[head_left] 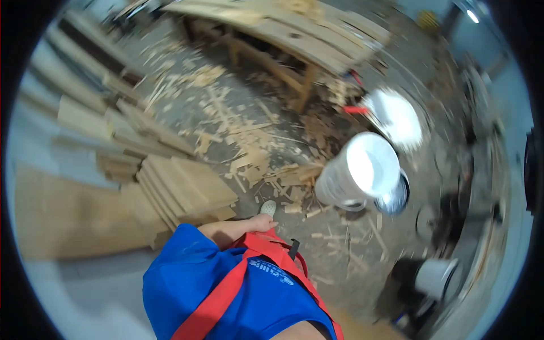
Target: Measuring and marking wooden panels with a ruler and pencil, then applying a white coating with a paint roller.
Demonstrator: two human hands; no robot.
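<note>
My left hand [263, 222] hangs low in front of my body, beside the red strap [218, 300] worn over my blue shirt [232, 294]. Its fingers are small and blurred, and nothing can be made out in them. A pale perforated shoe [268, 209] shows just beyond that hand. To the left of it stands a leaning stack of flat wooden boards [192, 184]. My right hand does not show. Ahead on the right is a tall white bucket [340, 175], upright, its mouth bright with glare.
A wooden workbench [272, 28] with planks stands at the far side. Wood scraps [249, 158] litter the grey floor. Behind the bucket lies a round white object [396, 116] near a red handle [356, 110]. More planks [85, 116] lean along the left; another white container [435, 277] sits lower right.
</note>
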